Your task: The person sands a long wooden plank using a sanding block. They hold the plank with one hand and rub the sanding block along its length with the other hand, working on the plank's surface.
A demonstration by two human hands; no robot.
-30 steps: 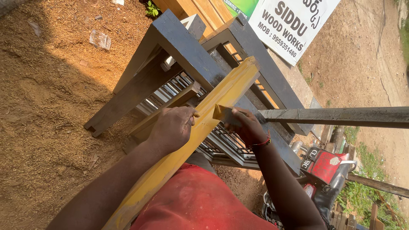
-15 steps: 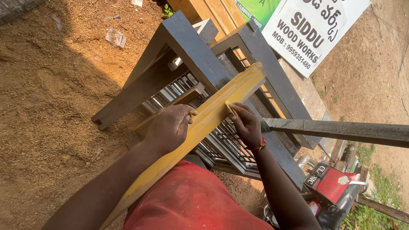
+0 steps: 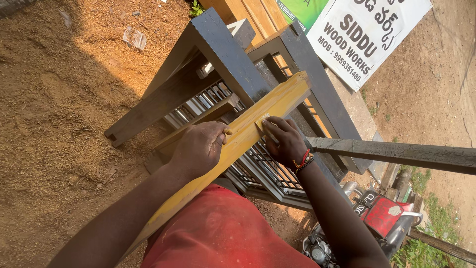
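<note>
A long yellow wooden plank [image 3: 277,103] runs diagonally from my lap up to the right, resting on a dark grey wooden frame [image 3: 223,49]. My left hand [image 3: 200,148] grips the plank's left edge about midway along. My right hand [image 3: 282,140], with red and beaded bands at the wrist, presses a small yellowish piece, seemingly sandpaper [image 3: 262,121], against the plank's face just beyond the left hand. My red-clothed lap [image 3: 223,233] is under the plank's near end.
Sawdust-covered ground [image 3: 59,99] lies to the left. A dark beam [image 3: 396,151] juts in from the right. A white signboard [image 3: 367,30] leans at the top right. A red motorbike [image 3: 382,213] stands at the lower right. Metal grilles [image 3: 267,171] lie under the frame.
The view has shifted a little. My right hand has slid slightly along the plank while the left hand keeps its grip.
</note>
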